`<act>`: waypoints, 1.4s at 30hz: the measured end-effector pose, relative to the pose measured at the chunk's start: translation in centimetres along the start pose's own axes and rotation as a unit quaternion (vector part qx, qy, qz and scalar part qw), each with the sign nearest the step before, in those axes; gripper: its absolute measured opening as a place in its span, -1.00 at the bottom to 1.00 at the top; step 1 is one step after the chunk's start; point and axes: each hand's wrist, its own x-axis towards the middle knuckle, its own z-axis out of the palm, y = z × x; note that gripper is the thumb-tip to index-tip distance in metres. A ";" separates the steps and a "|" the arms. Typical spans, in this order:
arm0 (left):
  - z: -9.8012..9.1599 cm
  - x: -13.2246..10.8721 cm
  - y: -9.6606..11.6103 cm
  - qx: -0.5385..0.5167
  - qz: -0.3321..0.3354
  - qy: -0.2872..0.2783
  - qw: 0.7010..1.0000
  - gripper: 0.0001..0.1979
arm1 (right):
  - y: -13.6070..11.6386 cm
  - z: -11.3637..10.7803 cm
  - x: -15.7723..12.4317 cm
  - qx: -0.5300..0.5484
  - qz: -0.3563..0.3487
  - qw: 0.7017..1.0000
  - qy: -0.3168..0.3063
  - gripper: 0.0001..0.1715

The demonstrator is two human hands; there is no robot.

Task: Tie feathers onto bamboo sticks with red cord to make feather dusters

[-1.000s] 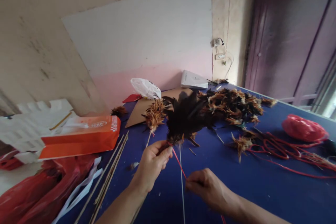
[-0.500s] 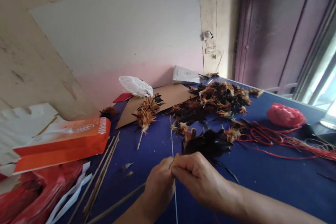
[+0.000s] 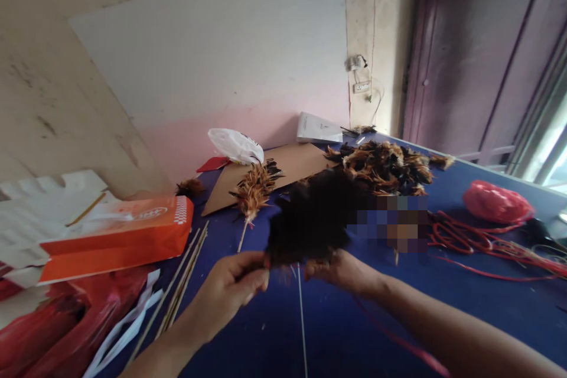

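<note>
A blurred bundle of black feathers (image 3: 310, 218) is raised above the blue table between my hands. My left hand (image 3: 239, 280) is closed, thumb against fingers, at the bundle's lower left edge. Curled fingers of my right hand (image 3: 343, 270) meet the lower right edge; what they grip is hidden by blur and feathers. Below my right forearm a thin red strand (image 3: 405, 342) slants toward the bottom. Beyond lies a brown feather duster (image 3: 254, 192) with a pale stick, partly over a cardboard sheet (image 3: 303, 159). A heap of brown and black feathers (image 3: 390, 165) sits at the back right.
Thin sticks (image 3: 183, 283) lie left, beside an orange bag (image 3: 128, 242) and red plastic (image 3: 84, 313). Tangled red string (image 3: 452, 233) and a pink plastic bundle (image 3: 498, 201) are right. A white plastic bag (image 3: 234, 144) and white box (image 3: 319, 128) stand near the wall.
My hands have moved apart from their joined position. The black feather bundle has risen from low on the table to between them. The stick by my left forearm no longer shows; the view has shifted slightly.
</note>
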 end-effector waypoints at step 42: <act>0.1 7.0 -9.7 -0.625 -0.168 0.178 0.741 -0.83 | 6.3 -4.8 18.1 -0.467 0.053 0.881 0.064 -0.58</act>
